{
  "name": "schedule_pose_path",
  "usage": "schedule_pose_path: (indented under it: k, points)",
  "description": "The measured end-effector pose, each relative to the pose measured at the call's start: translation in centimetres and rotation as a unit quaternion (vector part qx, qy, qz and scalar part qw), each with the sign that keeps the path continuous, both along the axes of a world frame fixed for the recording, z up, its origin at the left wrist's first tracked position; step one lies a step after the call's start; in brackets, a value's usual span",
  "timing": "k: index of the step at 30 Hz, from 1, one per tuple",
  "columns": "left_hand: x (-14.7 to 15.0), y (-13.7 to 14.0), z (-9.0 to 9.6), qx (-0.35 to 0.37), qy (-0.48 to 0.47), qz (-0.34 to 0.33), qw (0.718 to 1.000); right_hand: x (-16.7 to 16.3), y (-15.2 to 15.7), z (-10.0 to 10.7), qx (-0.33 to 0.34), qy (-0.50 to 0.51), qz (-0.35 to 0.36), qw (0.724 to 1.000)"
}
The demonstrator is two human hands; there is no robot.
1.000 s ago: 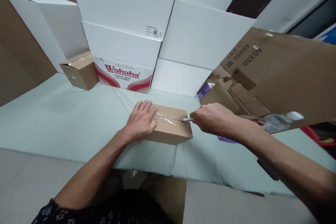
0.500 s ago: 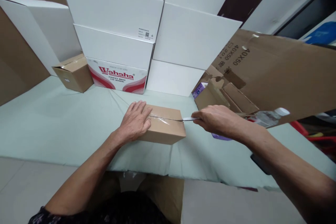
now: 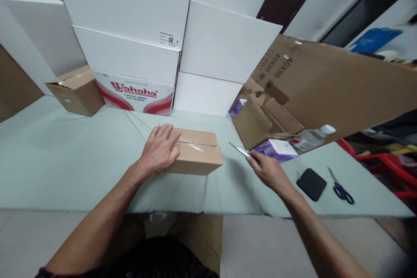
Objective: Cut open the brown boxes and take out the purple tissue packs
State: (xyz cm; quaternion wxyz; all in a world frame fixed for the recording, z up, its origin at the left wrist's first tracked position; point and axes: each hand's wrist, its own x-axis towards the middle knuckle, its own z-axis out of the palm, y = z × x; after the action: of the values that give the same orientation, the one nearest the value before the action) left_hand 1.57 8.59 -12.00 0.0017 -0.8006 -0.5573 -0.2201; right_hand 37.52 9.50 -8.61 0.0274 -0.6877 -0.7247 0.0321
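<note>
A small brown cardboard box lies on the table, with clear tape along its top seam. My left hand lies over the box's left end and holds it, thumb on top and fingertips at the far edge. To the right of the box, my right hand is closed round a utility knife with a pale handle. Its thin dark blade points left toward the box but is apart from it. A slit shows in the seam at the box's right end.
White boxes, one a Wahaba-style red-printed Wahaha carton, stand behind. A brown box sits left. At right are an open carton, purple pack, bottle, black flat case and scissors.
My right hand has drawn the knife away from the seam at the box's right end, toward me and slightly right. My left hand stays on the box. The view has shifted right.
</note>
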Motion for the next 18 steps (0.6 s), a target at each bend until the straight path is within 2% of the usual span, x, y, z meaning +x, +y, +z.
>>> schedule_pose_path:
  k: [3,6,14,18]
  points:
    - [0.0,0.0,0.1,0.0,-0.006,-0.002,1.0,0.2,0.0,-4.2,0.004,-0.015,-0.069,0.998]
    - [-0.1,-0.1,0.1,0.003,-0.021,-0.007,1.0,-0.1,0.4,-6.6,0.024,-0.016,-0.107,0.994]
    - [0.0,-0.3,0.3,0.001,0.01,0.0,1.0,0.6,0.5,-9.2,0.031,-0.003,-0.137,0.99]
    - [0.0,0.0,0.1,0.001,-0.007,-0.001,1.0,0.9,0.1,-9.8,0.05,0.006,-0.139,0.989]
